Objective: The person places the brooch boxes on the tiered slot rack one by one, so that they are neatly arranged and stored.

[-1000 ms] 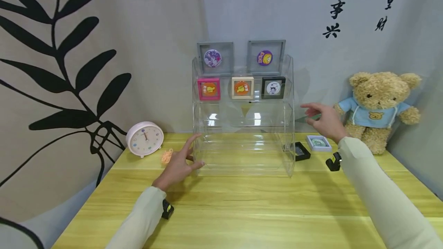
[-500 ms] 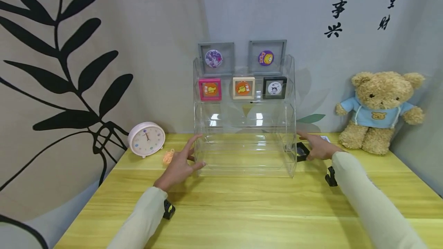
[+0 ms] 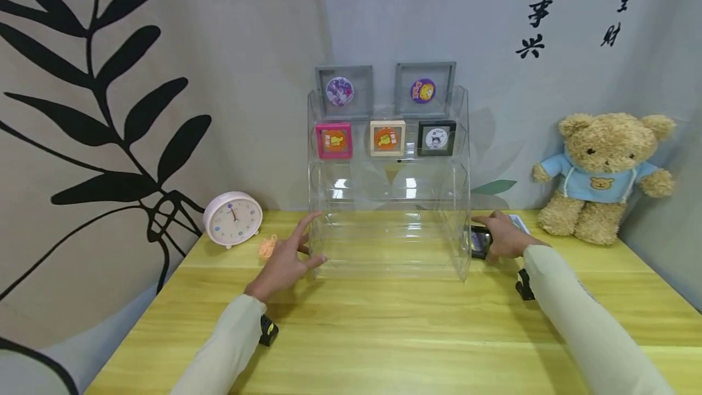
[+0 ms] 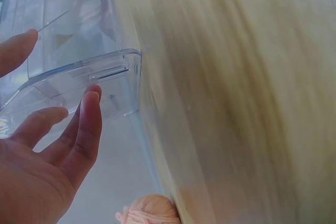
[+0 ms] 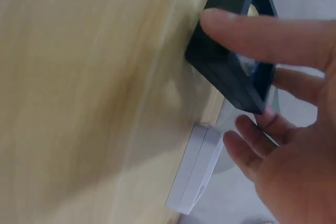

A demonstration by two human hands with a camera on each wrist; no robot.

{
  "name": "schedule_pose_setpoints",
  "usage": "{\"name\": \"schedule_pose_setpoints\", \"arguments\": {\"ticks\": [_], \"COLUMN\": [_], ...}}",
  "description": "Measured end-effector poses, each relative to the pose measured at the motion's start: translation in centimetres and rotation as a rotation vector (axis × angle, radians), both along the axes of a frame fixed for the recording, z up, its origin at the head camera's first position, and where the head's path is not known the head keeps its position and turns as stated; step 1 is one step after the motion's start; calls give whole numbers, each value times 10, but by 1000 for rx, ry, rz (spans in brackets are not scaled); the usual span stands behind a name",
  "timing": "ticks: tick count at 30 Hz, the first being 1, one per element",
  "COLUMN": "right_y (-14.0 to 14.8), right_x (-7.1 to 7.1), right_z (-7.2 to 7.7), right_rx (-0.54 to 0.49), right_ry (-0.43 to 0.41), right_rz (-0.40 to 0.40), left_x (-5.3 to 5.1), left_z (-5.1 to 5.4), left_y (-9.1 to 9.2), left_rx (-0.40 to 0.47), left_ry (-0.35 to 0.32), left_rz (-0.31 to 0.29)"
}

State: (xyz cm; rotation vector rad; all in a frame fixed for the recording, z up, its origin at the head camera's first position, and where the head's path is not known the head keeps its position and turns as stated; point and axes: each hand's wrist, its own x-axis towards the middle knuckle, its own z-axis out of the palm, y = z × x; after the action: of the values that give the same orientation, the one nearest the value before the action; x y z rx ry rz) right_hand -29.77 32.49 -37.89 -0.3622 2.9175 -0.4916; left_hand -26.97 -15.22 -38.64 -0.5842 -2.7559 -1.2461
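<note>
A clear acrylic tiered display stand (image 3: 389,242) stands on the table. My left hand (image 3: 285,266) is at its lower left side, thumb toward the front edge and the other fingers spread loosely behind. In the left wrist view the fingers (image 4: 86,135) are extended near the stand's clear side panel (image 4: 79,72), not curled round it. At the stand's right side, my right hand (image 3: 507,236) pinches a small black display frame (image 3: 480,242) by its edges. The right wrist view shows this black frame (image 5: 231,51) tilted, the thumb along its near side. A pale lilac frame (image 5: 197,169) lies just beyond it.
Two grey frames (image 3: 343,92) with round badges stand on the top tier. Below them are pink (image 3: 334,141), cream (image 3: 387,138) and black badge frames. A pink clock (image 3: 233,219) and peach yarn ball (image 3: 267,247) sit left; a teddy bear (image 3: 600,181) sits right.
My right hand has come down from above the table to the black frame, taken hold of it and tipped it up. The left hand has stayed by the stand's left side.
</note>
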Motion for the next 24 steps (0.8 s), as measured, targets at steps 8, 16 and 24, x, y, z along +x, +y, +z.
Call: {"name": "schedule_pose_setpoints", "arguments": {"ticks": [8, 16, 24], "right_y": [12, 25, 22], "right_x": [16, 32, 50], "right_z": [-1, 14, 42], "right_rx": [-99, -546, -756], "right_ry": [117, 99, 150], "right_rz": [-24, -101, -106], "left_x": [-3, -1, -1], "left_z": [-1, -1, -1], "left_y": [2, 1, -1], "left_rx": [10, 16, 20], "left_ry": [-8, -22, -15], "left_rz": [-14, 0, -4]}}
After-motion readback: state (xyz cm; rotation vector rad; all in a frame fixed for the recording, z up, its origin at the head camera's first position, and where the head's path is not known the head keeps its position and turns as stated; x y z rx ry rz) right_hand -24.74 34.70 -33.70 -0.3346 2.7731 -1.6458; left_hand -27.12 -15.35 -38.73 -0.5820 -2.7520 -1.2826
